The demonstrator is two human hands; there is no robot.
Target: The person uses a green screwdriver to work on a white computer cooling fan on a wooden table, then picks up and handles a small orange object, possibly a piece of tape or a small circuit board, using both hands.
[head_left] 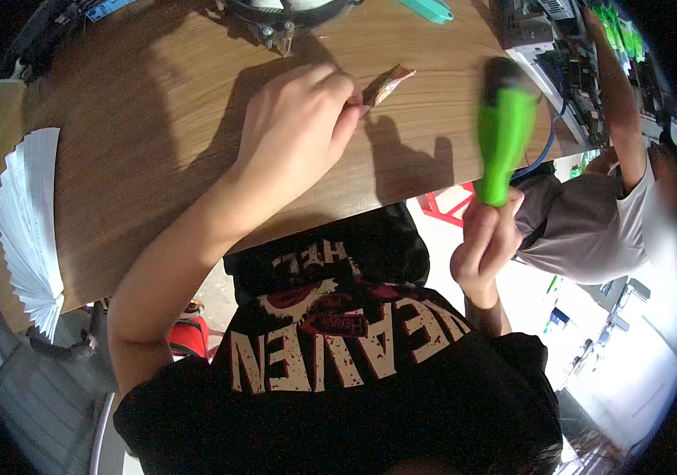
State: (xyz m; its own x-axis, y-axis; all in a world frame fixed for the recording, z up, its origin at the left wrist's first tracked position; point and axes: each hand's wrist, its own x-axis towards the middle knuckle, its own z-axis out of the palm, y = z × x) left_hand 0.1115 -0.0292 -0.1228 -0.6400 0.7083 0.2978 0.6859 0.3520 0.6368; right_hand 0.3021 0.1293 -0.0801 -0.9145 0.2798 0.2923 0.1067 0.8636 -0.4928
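Note:
My left hand (299, 119) is over the wooden table with its fingers closed in a pinch. Between the fingertips is one end of a small, creased brown-and-white paper scrap (391, 84), which sticks out to the right. My right hand (487, 237), off the table's front right edge, is wrapped round the thin end of a bright green brush (506, 131). Its wide end points up, with a dark head (504, 75) blurred by motion. The shadow of a hand falls on the table between my two hands.
On the table (117, 158), fanned white sheets (34, 229) stand at the left. A round black cooler-like part (299, 16) with metal screws and a teal tool (429, 9) lie at the back. Electronic equipment (540, 36) and a blue cable (548, 146) are right; another person (591, 214) is there too.

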